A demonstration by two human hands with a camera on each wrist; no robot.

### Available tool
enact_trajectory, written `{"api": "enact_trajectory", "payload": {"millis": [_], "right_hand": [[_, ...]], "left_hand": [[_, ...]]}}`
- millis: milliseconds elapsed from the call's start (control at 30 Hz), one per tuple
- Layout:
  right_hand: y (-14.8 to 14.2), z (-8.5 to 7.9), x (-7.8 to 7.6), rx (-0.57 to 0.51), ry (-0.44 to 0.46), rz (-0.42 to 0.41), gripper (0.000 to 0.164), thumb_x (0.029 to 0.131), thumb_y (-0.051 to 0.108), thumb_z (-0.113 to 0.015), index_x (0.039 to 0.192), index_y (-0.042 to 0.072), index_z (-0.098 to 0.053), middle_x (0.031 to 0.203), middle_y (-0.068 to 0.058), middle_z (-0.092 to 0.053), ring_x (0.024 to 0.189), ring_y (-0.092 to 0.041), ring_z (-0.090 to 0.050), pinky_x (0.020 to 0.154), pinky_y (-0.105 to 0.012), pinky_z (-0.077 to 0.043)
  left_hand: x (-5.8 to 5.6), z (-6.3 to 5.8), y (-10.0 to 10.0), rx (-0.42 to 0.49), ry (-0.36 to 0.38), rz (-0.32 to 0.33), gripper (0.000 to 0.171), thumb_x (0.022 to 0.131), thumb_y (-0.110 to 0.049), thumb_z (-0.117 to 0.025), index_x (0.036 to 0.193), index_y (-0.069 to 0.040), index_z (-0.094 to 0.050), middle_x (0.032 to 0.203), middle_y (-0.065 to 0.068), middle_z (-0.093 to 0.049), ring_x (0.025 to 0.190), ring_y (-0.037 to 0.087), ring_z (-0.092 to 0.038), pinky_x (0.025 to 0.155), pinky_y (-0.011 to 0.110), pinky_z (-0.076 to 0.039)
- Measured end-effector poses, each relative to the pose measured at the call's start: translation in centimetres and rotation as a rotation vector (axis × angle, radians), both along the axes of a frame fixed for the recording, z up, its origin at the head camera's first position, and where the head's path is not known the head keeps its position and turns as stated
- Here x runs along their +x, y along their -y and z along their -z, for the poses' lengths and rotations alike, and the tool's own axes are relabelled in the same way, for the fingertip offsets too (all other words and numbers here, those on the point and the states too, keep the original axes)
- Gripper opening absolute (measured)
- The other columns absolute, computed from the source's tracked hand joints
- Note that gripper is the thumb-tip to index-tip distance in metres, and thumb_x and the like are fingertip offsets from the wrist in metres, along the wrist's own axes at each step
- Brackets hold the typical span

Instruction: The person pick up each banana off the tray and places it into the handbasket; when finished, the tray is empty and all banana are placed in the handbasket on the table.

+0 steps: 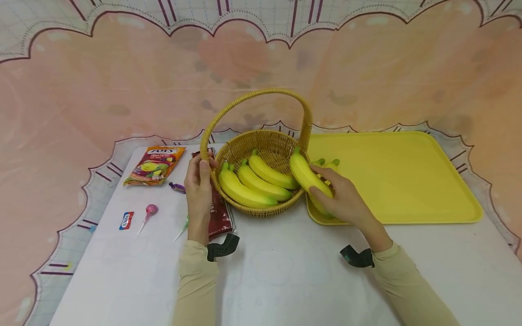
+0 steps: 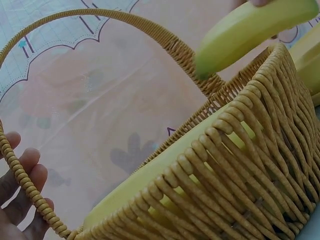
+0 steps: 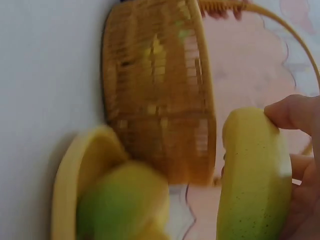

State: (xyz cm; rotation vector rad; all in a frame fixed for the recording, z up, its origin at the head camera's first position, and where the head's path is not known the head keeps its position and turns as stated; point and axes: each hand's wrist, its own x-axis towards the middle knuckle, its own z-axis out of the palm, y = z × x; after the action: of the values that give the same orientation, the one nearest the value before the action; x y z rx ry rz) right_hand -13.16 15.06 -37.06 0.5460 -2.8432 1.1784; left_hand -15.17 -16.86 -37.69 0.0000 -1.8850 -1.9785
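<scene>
A yellow wicker basket with a tall arched handle stands at the middle of the table. Several bananas lie inside it. My left hand holds the basket at its left side, where the handle meets the rim; the left wrist view shows fingers around the handle. Over the basket's right rim, my right hand grips a banana between thumb and fingers. In the right wrist view that banana is clear of the basket wall. Beneath that hand, more bananas lie on the yellow tray.
Left of the basket lie a Fox's candy bag, a purple wrapped sweet, a pink lollipop and a small Fox's packet. A dark red bag and a green lollipop are partly hidden by my left arm.
</scene>
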Motion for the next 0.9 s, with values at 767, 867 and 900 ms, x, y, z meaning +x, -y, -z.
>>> {"api": "enact_trajectory", "payload": {"millis": [767,867,900], "right_hand": [[11.9,0.9,-4.5,0.134,-0.025,-0.191,0.05,0.093,0.034,-0.057,0.137,0.014,-0.048,0.135,-0.008,-0.055,0.126,-0.025,-0.051,0.103,-0.042,-0.042],[11.9,1.0,-4.5,0.105,-0.001,-0.189,0.05,0.093,0.034,-0.057,0.138,0.013,-0.048,0.136,-0.007,-0.054,0.126,-0.024,-0.051,0.103,-0.042,-0.042],[11.7,1.0,-4.4,0.086,0.005,-0.19,0.05,0.094,0.033,-0.056,0.138,0.012,-0.048,0.136,-0.008,-0.054,0.124,-0.024,-0.051,0.102,-0.041,-0.042]], "left_hand": [[0.1,-0.2,0.0,0.005,-0.014,0.022,0.036,0.1,-0.034,-0.042,0.123,-0.008,-0.052,0.109,0.016,-0.055,0.107,0.016,-0.053,0.098,0.028,-0.041],[0.1,-0.2,0.0,0.004,-0.018,0.018,0.04,0.1,-0.033,-0.042,0.124,-0.003,-0.05,0.109,0.01,-0.057,0.108,0.017,-0.053,0.099,0.029,-0.041],[0.0,-0.2,0.0,0.002,-0.017,0.017,0.04,0.1,-0.033,-0.042,0.124,-0.003,-0.05,0.109,0.007,-0.057,0.108,0.017,-0.053,0.099,0.028,-0.041]]}}
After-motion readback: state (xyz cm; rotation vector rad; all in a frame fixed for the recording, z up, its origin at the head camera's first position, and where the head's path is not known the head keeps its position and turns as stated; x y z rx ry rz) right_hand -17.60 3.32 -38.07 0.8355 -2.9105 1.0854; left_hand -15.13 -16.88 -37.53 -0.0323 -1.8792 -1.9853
